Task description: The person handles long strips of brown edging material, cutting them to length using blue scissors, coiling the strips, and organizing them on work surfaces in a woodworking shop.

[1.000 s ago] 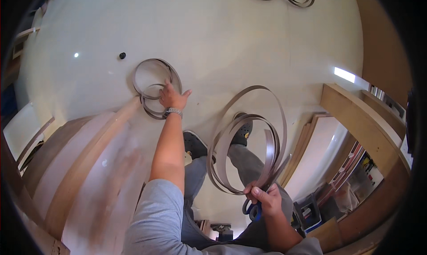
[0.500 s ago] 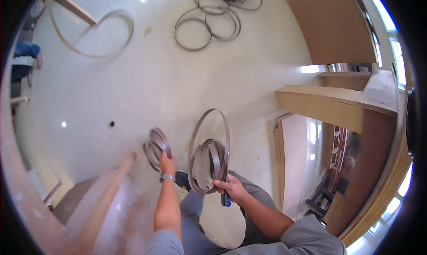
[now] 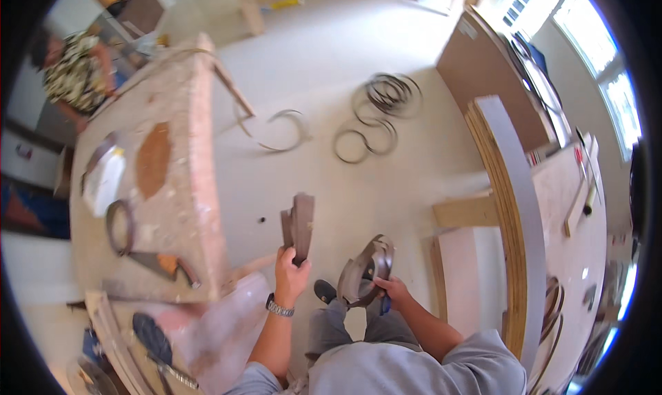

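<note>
My left hand (image 3: 292,274), with a metal watch on its wrist, is closed round a flattened coil of brown edging strip (image 3: 301,223). The coil is seen nearly edge-on and points away from me. To its right, my right hand (image 3: 394,291) grips a looser coil of brown edging strip (image 3: 353,281) in front of my legs. A small blue piece (image 3: 385,304) shows under the right fingers; I cannot tell its kind. The two coils are apart.
A worktable (image 3: 196,209) stands left, bearing a handsaw (image 3: 155,262) and a strip coil (image 3: 121,227); a person (image 3: 79,71) is beyond it. Loose strip loops (image 3: 389,98) lie on the floor ahead. At right are stacked boards (image 3: 507,209) and a second table (image 3: 572,271).
The view has tilted up, bringing the worktable and a person into sight. My left hand has lifted its coil and turned it edge-on. My right hand still grips its coil.
</note>
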A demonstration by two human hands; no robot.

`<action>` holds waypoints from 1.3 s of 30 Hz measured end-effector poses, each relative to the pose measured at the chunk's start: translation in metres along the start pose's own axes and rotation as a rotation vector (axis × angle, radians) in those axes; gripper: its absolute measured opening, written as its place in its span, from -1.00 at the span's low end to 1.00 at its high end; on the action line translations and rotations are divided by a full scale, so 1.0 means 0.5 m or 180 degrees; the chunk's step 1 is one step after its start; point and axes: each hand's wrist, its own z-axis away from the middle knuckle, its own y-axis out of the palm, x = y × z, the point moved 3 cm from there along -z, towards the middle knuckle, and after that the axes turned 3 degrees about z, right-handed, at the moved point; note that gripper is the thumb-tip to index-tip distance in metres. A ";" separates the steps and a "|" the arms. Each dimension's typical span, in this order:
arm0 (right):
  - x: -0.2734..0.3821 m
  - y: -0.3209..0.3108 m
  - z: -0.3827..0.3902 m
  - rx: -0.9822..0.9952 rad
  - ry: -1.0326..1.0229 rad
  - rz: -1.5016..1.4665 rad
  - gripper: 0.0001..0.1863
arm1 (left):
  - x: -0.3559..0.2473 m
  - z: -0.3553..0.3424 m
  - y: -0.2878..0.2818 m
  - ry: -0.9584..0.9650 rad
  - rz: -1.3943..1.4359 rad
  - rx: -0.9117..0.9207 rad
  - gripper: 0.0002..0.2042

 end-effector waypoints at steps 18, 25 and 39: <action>0.253 0.105 0.147 0.0319 -0.0381 0.0398 -0.81 | -0.267 0.284 -0.486 0.0516 0.3221 -0.1845 -0.72; 0.249 0.155 0.121 0.0192 -0.0143 0.0576 -0.85 | -0.284 0.397 -0.475 0.0568 0.2023 -0.1885 -0.71; 0.258 0.147 0.086 0.0189 -0.0046 0.1136 -0.89 | -0.197 0.530 -0.421 -0.0765 -0.0435 -0.0742 -0.65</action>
